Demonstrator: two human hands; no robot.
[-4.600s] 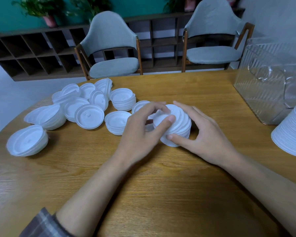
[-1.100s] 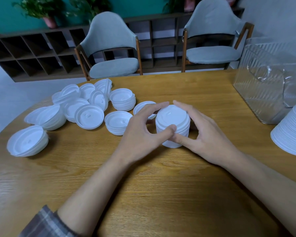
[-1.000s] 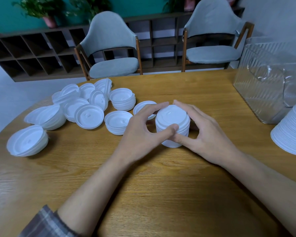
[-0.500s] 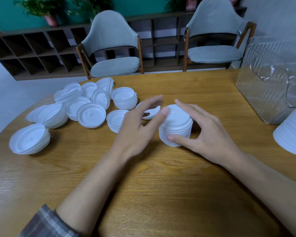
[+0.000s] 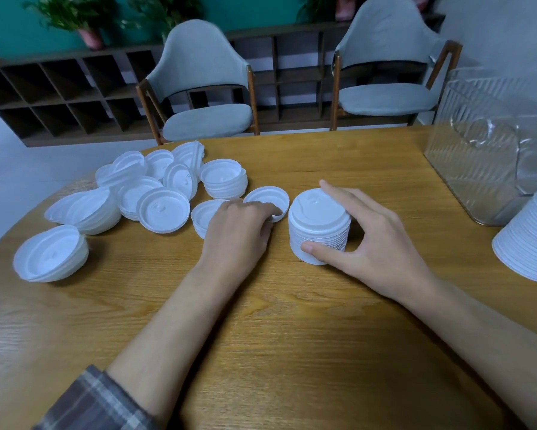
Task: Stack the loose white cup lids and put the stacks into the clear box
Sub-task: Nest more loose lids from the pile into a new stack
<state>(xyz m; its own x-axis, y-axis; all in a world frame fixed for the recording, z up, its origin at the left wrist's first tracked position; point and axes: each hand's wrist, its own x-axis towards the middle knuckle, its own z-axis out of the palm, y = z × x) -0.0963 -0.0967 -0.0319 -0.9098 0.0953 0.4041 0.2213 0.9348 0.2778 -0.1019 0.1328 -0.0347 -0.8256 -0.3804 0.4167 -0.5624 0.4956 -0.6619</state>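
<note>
A neat stack of white cup lids (image 5: 318,226) stands at the table's middle. My right hand (image 5: 372,240) holds it, thumb at its base and fingers round its far side. My left hand (image 5: 237,226) lies just left of the stack, its curled fingers on the near rim of a single upturned lid (image 5: 265,198). Several loose lids and short piles (image 5: 155,193) lie scattered to the left. The clear box (image 5: 490,150) stands at the right rear.
A tall slanted stack of lids (image 5: 531,243) sits at the right edge before the box. One pile of lids (image 5: 51,254) lies apart at the far left near the round table's (image 5: 292,336) edge. Two grey chairs (image 5: 205,88) stand behind.
My left hand has let go of the stack and moved left to the single upturned lid. The right hand still holds the stack, which now stands straighter.
</note>
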